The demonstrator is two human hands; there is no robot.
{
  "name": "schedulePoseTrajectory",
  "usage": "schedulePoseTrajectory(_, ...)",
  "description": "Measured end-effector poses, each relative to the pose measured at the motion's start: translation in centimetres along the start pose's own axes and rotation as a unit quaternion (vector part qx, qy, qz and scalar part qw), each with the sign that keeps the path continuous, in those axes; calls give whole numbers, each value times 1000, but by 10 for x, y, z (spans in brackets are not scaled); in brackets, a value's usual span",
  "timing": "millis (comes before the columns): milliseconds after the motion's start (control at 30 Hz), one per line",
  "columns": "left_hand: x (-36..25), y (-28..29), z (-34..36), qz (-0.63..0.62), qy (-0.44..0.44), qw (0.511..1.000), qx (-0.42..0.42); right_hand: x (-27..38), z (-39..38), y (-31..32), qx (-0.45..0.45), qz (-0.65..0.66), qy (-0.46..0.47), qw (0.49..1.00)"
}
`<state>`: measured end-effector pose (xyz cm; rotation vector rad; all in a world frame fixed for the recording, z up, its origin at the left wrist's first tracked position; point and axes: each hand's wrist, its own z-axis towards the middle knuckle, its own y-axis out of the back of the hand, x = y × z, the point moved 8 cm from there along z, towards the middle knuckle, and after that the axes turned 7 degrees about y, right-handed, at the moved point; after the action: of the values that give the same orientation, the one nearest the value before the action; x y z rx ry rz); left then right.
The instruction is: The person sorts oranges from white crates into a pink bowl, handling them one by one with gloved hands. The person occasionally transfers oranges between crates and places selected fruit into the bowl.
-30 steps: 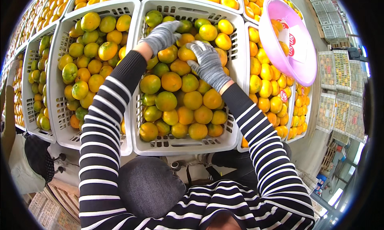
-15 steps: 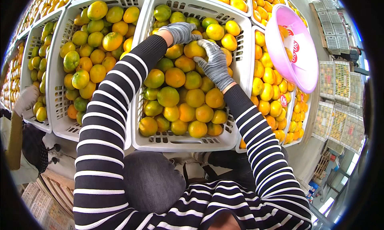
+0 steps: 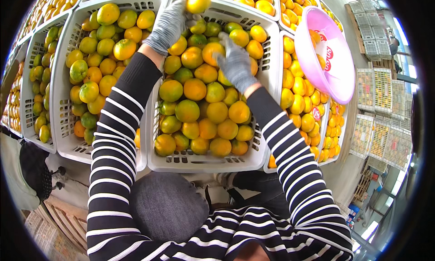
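Observation:
A white slatted crate (image 3: 213, 165) in front of me holds many green-to-orange mandarins (image 3: 187, 111). At the crate's far left corner, my left hand (image 3: 170, 27), in a grey glove, is raised with its fingers around a yellow-orange mandarin (image 3: 198, 0), which is slightly blurred. My right hand (image 3: 238, 65), gloved alike, is over the fruit in the far half of the crate. Its thumb and fingers are apart beside an orange mandarin (image 3: 213, 53), and some motion blur hides whether they touch it.
To the left stands another crate (image 3: 68, 125) of greener mandarins. A pink basin (image 3: 312, 75) with a few fruits rests tilted on the crates of oranger fruit at right. More filled crates line the far side; stacked crates (image 3: 380, 93) stand farther right.
My left hand has moved left and away from me, lifting a mandarin from the crate. My right hand has shifted only slightly. The other person's gloved hand at far left has gone from view.

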<state>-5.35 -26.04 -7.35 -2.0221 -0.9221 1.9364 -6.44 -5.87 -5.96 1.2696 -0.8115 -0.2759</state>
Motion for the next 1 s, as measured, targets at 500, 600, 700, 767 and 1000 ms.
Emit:
schedulePoseTrajectory(500,2,9,-22,-45,-61,997,-19,7,34,-43,109,-220,68,967)
schedulePoseTrajectory(600,11,4,-26,-5,10,999,-30,4,5,-50,133,-227,61,963)
schedulePoseTrajectory(700,14,-15,-13,228,17,973,-46,-3,-3,-42,76,-244,129,958)
schedulePoseTrajectory(767,38,-15,15,372,53,925,-59,4,5,-48,95,-245,129,956)
schedulePoseTrajectory(1000,76,-33,34,670,74,738,-10,-18,23,8,15,-169,119,978)
